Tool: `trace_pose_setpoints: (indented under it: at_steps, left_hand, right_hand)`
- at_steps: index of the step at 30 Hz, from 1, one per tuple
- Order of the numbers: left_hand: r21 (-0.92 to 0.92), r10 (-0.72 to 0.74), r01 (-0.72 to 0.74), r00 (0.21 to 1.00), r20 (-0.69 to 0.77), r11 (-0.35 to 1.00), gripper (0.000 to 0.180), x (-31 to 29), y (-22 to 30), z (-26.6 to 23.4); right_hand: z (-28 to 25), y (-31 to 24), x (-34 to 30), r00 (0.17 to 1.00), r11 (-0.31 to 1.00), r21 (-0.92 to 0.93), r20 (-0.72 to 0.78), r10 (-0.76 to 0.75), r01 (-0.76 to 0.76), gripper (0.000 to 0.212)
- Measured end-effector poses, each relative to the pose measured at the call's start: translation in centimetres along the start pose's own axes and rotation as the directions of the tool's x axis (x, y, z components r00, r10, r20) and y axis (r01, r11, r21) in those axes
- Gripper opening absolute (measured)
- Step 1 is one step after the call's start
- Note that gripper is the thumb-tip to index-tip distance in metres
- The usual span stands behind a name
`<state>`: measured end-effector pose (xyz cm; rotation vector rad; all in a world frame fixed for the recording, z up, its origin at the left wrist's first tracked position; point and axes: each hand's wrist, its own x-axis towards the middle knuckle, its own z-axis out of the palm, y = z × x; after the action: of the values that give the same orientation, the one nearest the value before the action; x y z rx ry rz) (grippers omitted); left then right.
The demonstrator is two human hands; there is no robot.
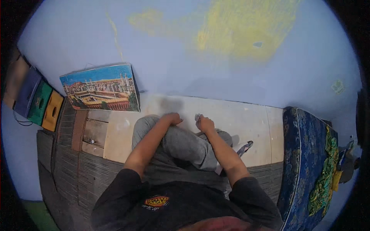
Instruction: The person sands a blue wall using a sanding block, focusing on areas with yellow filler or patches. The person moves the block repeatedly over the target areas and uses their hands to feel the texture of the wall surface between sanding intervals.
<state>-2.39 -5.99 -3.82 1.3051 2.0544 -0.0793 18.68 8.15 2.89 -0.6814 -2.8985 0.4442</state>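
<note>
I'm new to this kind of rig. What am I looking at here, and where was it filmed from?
There's no machine: a person sits with legs folded, bare-handed. A wide camera worn on the head looks down, bending straight edges. The right hand pinches a small pale thing, too unclear to name. The left hand is curled; whether it holds anything I can't tell. A slim thing with a dark end lies on the pale floor. A framed picture stands by the wall.
</note>
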Motion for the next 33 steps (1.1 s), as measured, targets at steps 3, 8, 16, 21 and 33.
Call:
trace_pose_setpoints:
  at_steps: [3, 8, 16, 21, 33]
  left_hand:
    - [0.001, -0.009, 0.009, 0.992, 0.127, 1.000, 0.062, -0.3, 2.5, 0.1]
    - [-0.022, 0.131, -0.129, 0.986, 0.107, 0.991, 0.059, -2.8, 9.9, -4.3]
    - [-0.578, 0.022, -0.588, 0.712, -0.702, 0.566, 0.044, -7.3, 12.9, -7.7]
    - [-0.708, -0.096, -0.585, 0.740, -0.666, 0.397, 0.030, -7.0, 14.2, -7.1]
    - [-0.354, -0.378, -0.653, 0.111, -0.919, 0.669, 0.033, -11.0, 12.5, -15.2]
  right_hand:
    - [0.6, 1.2, 0.3, 0.990, 0.969, 0.209, -0.023, 0.140, -0.132, 0.033]
    - [1.0, 7.4, 1.1, 0.907, 0.244, 0.888, 0.323, 0.269, -0.389, 0.034]
    - [-2.7, -0.2, 0.7, 0.868, -0.530, 0.709, 0.482, -0.118, -0.465, 0.042]
    - [-3.0, -0.8, 0.6, 0.904, -0.503, 0.756, 0.399, -0.153, -0.419, 0.044]
    - [-3.1, 1.1, 1.2, 0.880, 0.379, 0.856, 0.441, -0.176, -0.352, 0.042]
